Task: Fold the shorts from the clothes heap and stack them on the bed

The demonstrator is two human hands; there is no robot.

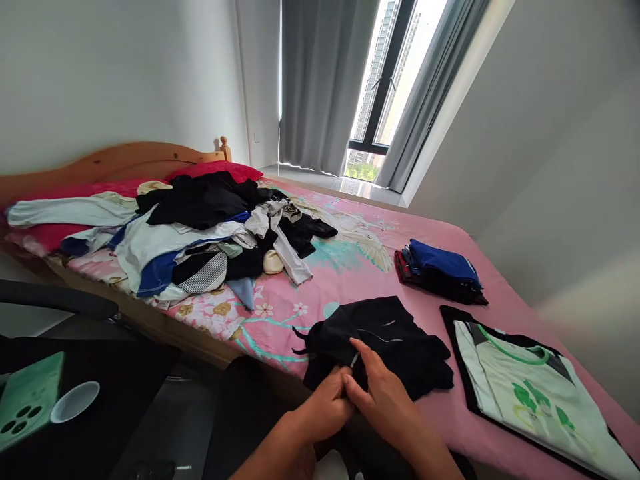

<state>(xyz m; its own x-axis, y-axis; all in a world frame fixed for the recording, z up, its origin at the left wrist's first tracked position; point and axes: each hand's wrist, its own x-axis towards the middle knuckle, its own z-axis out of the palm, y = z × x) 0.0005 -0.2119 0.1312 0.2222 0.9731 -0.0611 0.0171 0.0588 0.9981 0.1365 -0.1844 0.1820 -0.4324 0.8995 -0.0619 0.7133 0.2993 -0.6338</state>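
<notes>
A black pair of shorts (395, 337), crumpled, lies at the near edge of the bed, with a dark drawstring end sticking out on its left and thin pale lines on its cloth. My left hand (327, 405) is curled closed at the near edge of the shorts. Beside it, touching it, my right hand (380, 393) has its thumb and forefinger around a small light strip on the cloth, perhaps a zip. My palms and arms hide part of that near edge.
A heap of mixed clothes (200, 233) covers the bed's left side. To the right are a folded stack with blue cloth (440, 263) and a pale T-shirt (535, 393) laid flat on black cloth. A green phone (33, 397) and white cup (75, 401) are at lower left.
</notes>
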